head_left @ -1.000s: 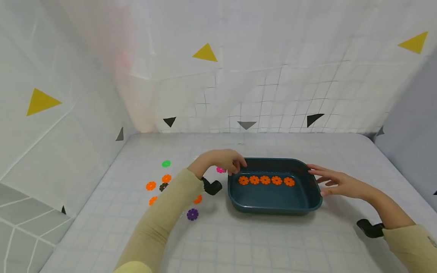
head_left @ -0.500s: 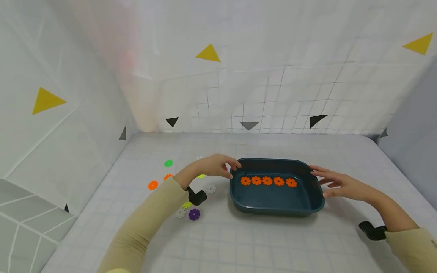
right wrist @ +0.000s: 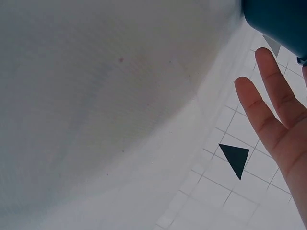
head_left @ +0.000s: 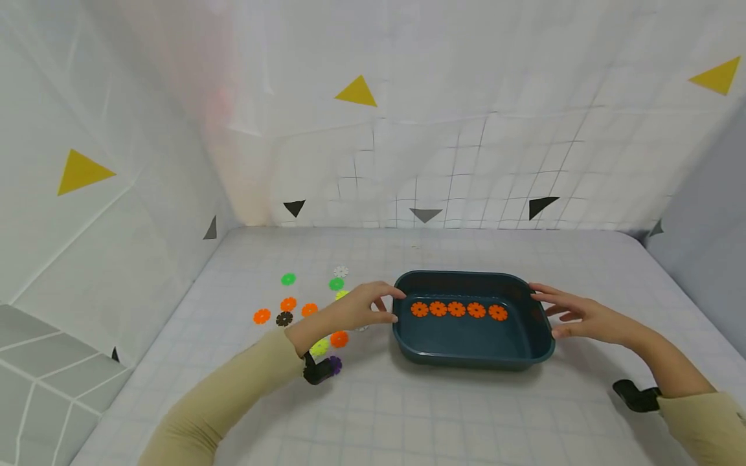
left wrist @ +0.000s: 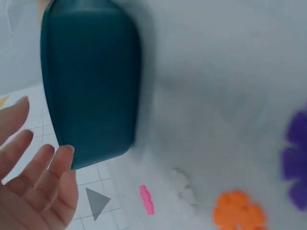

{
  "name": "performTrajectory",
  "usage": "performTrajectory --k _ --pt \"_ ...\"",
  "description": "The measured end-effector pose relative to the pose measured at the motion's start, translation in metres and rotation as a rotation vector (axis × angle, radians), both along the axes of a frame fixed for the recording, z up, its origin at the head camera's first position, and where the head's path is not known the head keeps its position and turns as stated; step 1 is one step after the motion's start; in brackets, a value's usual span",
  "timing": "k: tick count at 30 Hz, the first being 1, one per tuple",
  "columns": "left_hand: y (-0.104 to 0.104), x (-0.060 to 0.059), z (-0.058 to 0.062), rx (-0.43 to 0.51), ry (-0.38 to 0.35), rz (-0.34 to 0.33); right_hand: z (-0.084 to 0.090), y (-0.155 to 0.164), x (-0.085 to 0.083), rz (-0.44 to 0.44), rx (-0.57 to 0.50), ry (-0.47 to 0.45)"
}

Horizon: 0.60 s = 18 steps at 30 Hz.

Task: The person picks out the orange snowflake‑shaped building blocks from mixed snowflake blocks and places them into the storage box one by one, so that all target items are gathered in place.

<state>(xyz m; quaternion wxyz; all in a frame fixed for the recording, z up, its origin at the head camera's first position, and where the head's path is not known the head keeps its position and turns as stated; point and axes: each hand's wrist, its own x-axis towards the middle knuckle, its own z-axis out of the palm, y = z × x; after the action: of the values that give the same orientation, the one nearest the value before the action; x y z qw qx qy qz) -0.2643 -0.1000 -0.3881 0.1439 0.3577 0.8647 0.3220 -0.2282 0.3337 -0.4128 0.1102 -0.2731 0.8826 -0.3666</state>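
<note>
A dark teal rectangular tub (head_left: 466,343) stands on the table in the head view. Across its floor lies a row of several orange notched discs (head_left: 456,309), shaped like flowers. At the tub's left end is my left hand (head_left: 362,307), its fingertips right at the rim; the left wrist view shows the fingers spread and loosely bent beside the tub wall (left wrist: 91,86). My right hand (head_left: 583,317) reaches to the opposite end, fingers extended along the rim. In the right wrist view, straight fingers (right wrist: 259,110) show below a corner of the tub (right wrist: 278,21).
Loose notched discs lie left of the tub: green (head_left: 288,279), orange (head_left: 262,316), dark brown (head_left: 284,318), yellow (head_left: 319,347) and others. A purple disc (head_left: 335,366) is partly covered by the black left wrist camera (head_left: 316,370). A white wall (head_left: 454,142) closes off the back.
My left hand has moved from above the tub's back left corner down to the middle of its left rim. The right hand stays at the right rim. The view has shifted slightly.
</note>
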Motion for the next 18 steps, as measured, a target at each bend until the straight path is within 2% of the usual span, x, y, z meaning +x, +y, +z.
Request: performTrajectory --k 4,11,15,18 --pt "-0.013 0.006 -0.001 -0.006 -0.003 0.073 0.001 0.0 0.0 -0.004 0.002 -0.007" --pt "-0.046 0.009 -0.001 -0.065 0.059 0.162 0.001 0.0 -0.001 -0.012 0.008 -0.012" --pt "-0.059 0.011 -0.008 -0.149 0.03 0.239 0.0 0.001 -0.002 -0.004 0.008 -0.012" --pt "-0.064 0.012 -0.018 -0.198 -0.024 0.3 0.0 0.001 -0.002 -0.002 0.007 -0.017"
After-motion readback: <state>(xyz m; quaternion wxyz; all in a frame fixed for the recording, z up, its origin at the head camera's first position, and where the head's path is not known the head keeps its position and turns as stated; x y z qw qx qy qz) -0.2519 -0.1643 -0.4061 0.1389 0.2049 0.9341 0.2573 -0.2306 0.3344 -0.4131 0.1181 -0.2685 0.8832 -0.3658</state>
